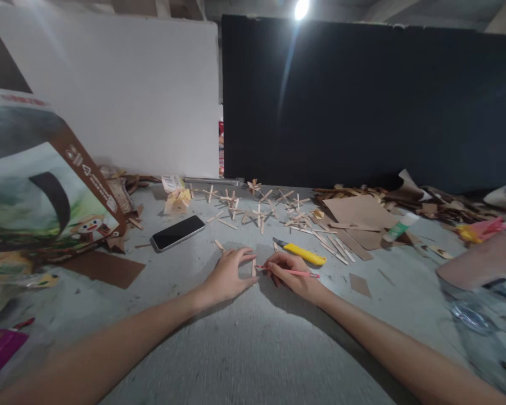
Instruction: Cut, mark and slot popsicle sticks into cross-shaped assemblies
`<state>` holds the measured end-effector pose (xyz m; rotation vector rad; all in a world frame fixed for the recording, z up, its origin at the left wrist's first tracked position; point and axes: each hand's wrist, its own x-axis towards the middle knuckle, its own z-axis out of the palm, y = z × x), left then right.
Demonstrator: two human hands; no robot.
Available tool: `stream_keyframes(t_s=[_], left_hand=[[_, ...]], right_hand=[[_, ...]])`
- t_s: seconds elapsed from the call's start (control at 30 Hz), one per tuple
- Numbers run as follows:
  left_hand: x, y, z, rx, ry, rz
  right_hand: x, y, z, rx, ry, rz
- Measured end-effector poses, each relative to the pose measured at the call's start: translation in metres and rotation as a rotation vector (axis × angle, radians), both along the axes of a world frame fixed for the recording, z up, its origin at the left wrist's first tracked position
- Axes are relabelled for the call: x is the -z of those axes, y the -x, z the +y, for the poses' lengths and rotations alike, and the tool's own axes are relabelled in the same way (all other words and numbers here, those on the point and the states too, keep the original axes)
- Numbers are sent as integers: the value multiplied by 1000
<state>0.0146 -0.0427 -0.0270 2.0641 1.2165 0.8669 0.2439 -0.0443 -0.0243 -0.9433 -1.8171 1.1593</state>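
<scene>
My left hand (231,272) pinches a short flat wooden stick (253,268) by its two ends, between thumb and fingertips, low over the table. My right hand (293,274) is closed round a pink pencil (301,273), whose tip is at the stick; whether it touches I cannot tell. Just behind the right hand lies a yellow utility knife (306,254). Another wooden piece (220,245) lies beyond the left hand. Farther back, several small sticks joined in crosses and stars (259,209) are spread over the table.
A black phone (178,233) lies left of centre. Brown cardboard pieces (356,212) and a glue stick (400,227) are at the back right, with loose strips (335,247) nearby. A large printed bag (46,180) stands left; a clear plastic bottle (480,332) lies right. Boards close off the back.
</scene>
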Motion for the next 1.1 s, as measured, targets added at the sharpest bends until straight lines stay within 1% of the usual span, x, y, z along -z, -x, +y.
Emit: stream_keyframes(t_s=[0.2, 0.4, 0.63, 0.93, 1.1], left_hand=[[-5, -1, -2, 3, 0, 25], [-5, -2, -2, 5, 14, -18], [1, -1, 0, 10, 6, -61], [-4, -1, -2, 11, 9, -61], [0, -2, 0, 14, 24, -94]], right_hand=[[5, -3, 2, -5, -30, -55], [13, -4, 6, 9, -10, -66], [9, 0, 5, 38, 43, -55], [10, -3, 6, 39, 38, -68], [7, -2, 5, 31, 52, -69]])
